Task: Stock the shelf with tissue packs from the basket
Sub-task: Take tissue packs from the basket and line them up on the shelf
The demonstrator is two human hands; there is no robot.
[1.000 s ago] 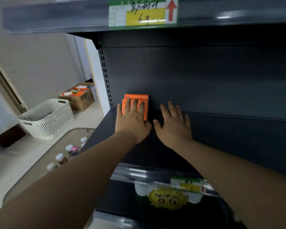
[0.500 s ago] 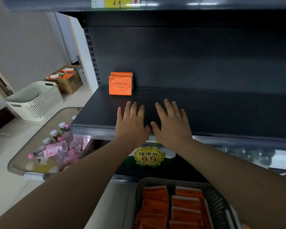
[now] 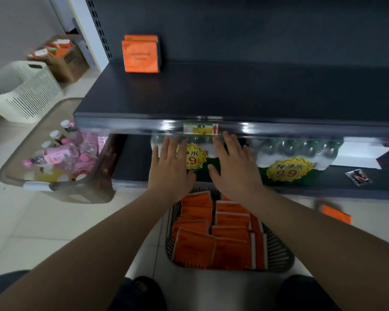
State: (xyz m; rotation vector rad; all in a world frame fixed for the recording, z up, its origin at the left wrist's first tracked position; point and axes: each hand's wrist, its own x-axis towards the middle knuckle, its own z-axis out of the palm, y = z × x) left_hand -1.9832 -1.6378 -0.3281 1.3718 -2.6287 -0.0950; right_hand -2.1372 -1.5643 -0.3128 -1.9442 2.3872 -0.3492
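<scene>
In the head view, both hands have come back off the dark metal shelf [image 3: 211, 93] since a second ago, when they were pressed against the orange tissue packs at its back; they now hang in front of its front lip, over the shelf below. Those upright orange tissue packs [image 3: 140, 55] stay standing at about 11 o'clock on the shelf, against the back panel, well apart from both hands.

At 6 o'clock, the dark slatted plastic basket [image 3: 276, 250] sits on the tiled floor, filled with flat orange tissue packs [image 3: 213, 234] lying in overlapping rows. At 9 o'clock, a translucent grey bin [image 3: 61, 189] holds pink-labelled bottles [image 3: 61, 153]. Further toward 10 o'clock stand a white slatted laundry basket [image 3: 25, 95] and a brown cardboard box [image 3: 65, 61] with orange cartons inside. Shrink-wrapped water bottle packs [image 3: 292, 153] with yellow price stickers sit on the lower shelf.

The left hand [image 3: 170, 170] is spread flat, palm down, fingers apart, holding nothing. The right hand [image 3: 233, 170] is likewise splayed and empty, just beside the left, its fingertips near the shelf-edge price tag [image 3: 200, 129].
</scene>
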